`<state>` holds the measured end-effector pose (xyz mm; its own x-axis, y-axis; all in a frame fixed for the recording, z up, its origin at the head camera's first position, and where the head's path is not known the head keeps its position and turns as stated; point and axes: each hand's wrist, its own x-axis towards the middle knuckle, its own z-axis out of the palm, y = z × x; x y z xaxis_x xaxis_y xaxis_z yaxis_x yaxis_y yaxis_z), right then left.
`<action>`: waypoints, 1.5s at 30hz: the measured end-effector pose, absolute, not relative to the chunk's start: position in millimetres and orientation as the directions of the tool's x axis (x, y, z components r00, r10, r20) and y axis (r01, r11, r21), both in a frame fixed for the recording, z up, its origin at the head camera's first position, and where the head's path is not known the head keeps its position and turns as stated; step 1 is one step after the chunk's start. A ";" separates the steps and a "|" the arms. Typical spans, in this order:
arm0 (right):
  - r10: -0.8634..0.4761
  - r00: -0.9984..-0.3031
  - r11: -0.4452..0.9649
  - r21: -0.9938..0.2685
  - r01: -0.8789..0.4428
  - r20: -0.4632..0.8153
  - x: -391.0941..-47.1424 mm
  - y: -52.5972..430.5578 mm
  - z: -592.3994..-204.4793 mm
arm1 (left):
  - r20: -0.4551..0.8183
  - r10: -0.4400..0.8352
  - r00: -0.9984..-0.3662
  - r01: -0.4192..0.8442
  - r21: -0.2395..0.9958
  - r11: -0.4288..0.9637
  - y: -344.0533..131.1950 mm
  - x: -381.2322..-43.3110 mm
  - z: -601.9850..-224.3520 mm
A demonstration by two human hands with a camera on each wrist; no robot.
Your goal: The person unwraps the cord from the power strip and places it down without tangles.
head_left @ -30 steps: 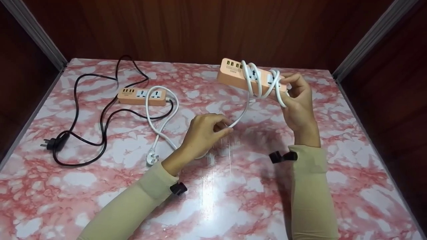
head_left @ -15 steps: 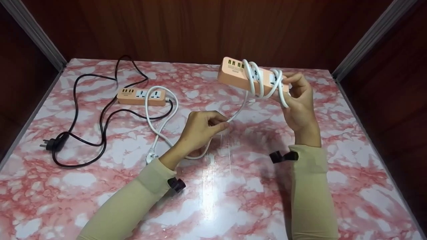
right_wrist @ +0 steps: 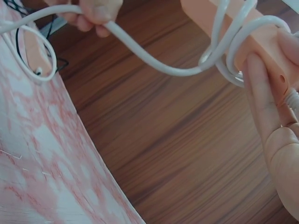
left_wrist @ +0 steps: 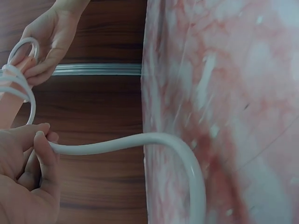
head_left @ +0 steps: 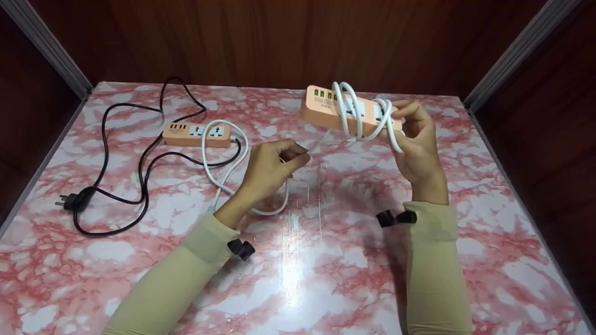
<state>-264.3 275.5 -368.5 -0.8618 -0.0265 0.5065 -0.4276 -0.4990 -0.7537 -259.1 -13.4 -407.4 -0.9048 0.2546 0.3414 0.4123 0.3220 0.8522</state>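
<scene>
My right hand (head_left: 418, 137) grips one end of a peach power strip (head_left: 321, 111) and holds it up above the table, its row of USB ports facing up at the far end. Several turns of its white cord (head_left: 357, 114) are wound around the body. From the underside the cord runs to my left hand (head_left: 272, 170), where thumb and fingers pinch it. In the left wrist view the free part of the cord (left_wrist: 187, 161) bends down past the fingertips toward the table. The right wrist view shows slack cord (right_wrist: 159, 65) hanging between both hands.
A second peach power strip (head_left: 179, 137) lies at the back left. Its black cord (head_left: 106, 139) loops around to a black plug (head_left: 72, 201). A loop of the white cord (head_left: 205, 153) lies over that strip. Dark wood panels (head_left: 279, 42) enclose the marbled table (head_left: 372, 279).
My left hand has moved up and to the left, still pinching the cord. The right hand's strip has shifted slightly, while the left sleeve now covers the white plug.
</scene>
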 end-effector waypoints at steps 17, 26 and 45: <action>-0.048 -0.868 -0.433 -0.793 -0.428 0.494 -264.5 275.5 -369.4 | 0.489 0.075 -0.869 0.486 0.817 0.310 -27.8 -284.4 -356.5; -0.050 -0.880 -0.389 -0.821 -0.418 0.472 -267.9 280.3 -374.7 | 0.591 0.030 -0.806 0.575 0.770 0.275 -32.2 -281.8 -333.9; 0.084 -0.904 -0.386 -0.822 -0.418 0.420 -269.2 278.2 -371.6 | 0.734 0.190 -0.652 0.758 0.628 0.177 -40.8 -256.3 -329.4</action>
